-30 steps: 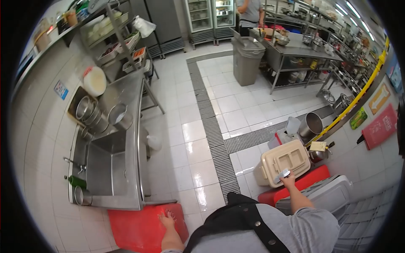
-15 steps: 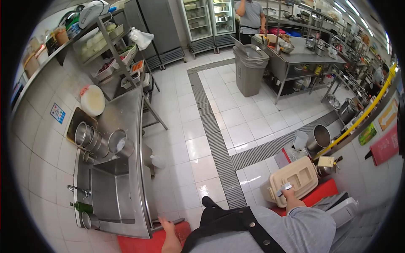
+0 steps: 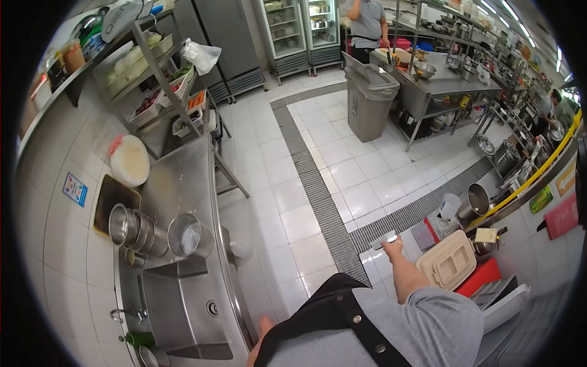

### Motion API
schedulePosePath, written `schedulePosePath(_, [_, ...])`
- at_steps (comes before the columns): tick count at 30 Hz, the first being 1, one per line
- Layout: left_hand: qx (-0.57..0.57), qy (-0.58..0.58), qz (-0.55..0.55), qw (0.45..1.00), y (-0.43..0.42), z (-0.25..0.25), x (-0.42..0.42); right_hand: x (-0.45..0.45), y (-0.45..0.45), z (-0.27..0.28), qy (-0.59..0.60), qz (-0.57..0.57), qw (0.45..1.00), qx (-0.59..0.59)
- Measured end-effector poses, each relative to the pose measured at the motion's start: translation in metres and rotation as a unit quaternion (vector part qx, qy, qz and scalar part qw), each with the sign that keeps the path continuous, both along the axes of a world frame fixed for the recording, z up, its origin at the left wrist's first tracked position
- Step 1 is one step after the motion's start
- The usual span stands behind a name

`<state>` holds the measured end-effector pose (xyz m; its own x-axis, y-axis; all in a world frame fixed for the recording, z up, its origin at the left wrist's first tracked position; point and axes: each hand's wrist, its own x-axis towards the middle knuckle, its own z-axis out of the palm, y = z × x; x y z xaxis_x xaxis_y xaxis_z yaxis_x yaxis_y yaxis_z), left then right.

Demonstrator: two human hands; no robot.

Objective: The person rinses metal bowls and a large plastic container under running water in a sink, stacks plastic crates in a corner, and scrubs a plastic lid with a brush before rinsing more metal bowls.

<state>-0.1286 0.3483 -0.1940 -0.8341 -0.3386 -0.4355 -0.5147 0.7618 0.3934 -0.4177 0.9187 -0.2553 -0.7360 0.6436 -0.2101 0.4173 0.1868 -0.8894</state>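
Note:
My right hand [image 3: 392, 246] is stretched forward above the floor, its fingers closed around a small, flat, greyish-white item [image 3: 383, 239]. What kind of item it is I cannot make out. Just to the right of that forearm is a beige plastic bin with a lid [image 3: 449, 260]. Low in the view, my left hand [image 3: 265, 323] hangs beside the front edge of the steel sink [image 3: 177, 303]; its fingers are too hidden to read. A deep steel pot [image 3: 191, 235] stands on the counter beside the basin, next to several stacked steel pots [image 3: 143, 232].
A grey trash bin [image 3: 370, 107] stands ahead on the tiled floor, near a steel worktable [image 3: 452, 79]. A co-worker [image 3: 367, 27] is behind it. Shelves with vegetable trays [image 3: 156, 101] line the left. Drain grating [image 3: 306, 165] crosses the floor. A steel pot [image 3: 477, 202] sits at right.
My right hand, with the flat item, has moved forward and left, off the beige bin's lid. My left hand has left its spread pose at the sink corner. The view has shifted.

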Motion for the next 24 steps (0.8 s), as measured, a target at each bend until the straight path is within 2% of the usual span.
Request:
schedulePosePath(3, [0.044, 0.128, 0.003, 0.991, -0.012, 0.003, -0.083, -0.003, -0.021, 0.014, -0.026, 0.007, 0.999, 0.022])
schedulePosePath(6, [0.041, 0.192, -0.034, 0.98, -0.021, 0.016, -0.168, 0.0, -0.025, 0.025, -0.056, -0.015, 0.998, 0.004])
schedulePosePath(7, [0.049, 0.211, -0.032, 0.976, -0.017, 0.035, -0.194, 0.005, -0.023, 0.027, -0.064, -0.023, 0.998, -0.008])
schedulePosePath(11, [0.059, 0.282, -0.022, 0.957, -0.002, 0.098, -0.284, 0.006, -0.005, 0.041, -0.242, -0.102, 0.962, 0.081])
schedulePosePath(14, [0.064, 0.31, -0.003, 0.949, 0.0, 0.126, -0.335, -0.027, -0.005, 0.059, -0.278, -0.143, 0.948, 0.061])
schedulePosePath(15, [0.064, 0.306, 0.003, 0.95, 0.0, 0.131, -0.348, -0.048, -0.02, 0.103, -0.285, -0.141, 0.947, 0.044])
schedulePosePath(18, [0.053, 0.305, 0.02, 0.951, -0.01, 0.135, -0.397, -0.111, -0.012, 0.049, -0.213, -0.135, 0.965, 0.077])
schedulePosePath(19, [0.042, 0.307, 0.024, 0.951, -0.016, 0.13, -0.413, -0.14, -0.007, 0.036, -0.233, -0.097, 0.96, 0.121])
schedulePosePath(20, [0.029, 0.305, 0.03, 0.951, -0.023, 0.126, -0.424, -0.17, -0.004, 0.027, -0.217, -0.061, 0.97, 0.085])
schedulePosePath(21, [0.043, 0.337, 0.036, 0.94, -0.025, 0.13, -0.437, -0.199, 0.018, -0.05, -0.127, -0.008, 0.991, 0.05])
schedulePosePath(22, [0.03, 0.363, 0.04, 0.93, -0.027, 0.139, -0.451, -0.227, -0.001, -0.01, -0.11, 0.002, 0.982, 0.151])
schedulePosePath(23, [0.015, 0.388, 0.043, 0.92, -0.028, 0.155, -0.465, -0.257, -0.015, 0.006, -0.094, 0.004, 0.973, 0.213])
schedulePosePath(24, [0.001, 0.413, 0.046, 0.91, -0.029, 0.172, -0.476, -0.286, -0.032, 0.034, -0.08, 0.023, 0.984, 0.156])
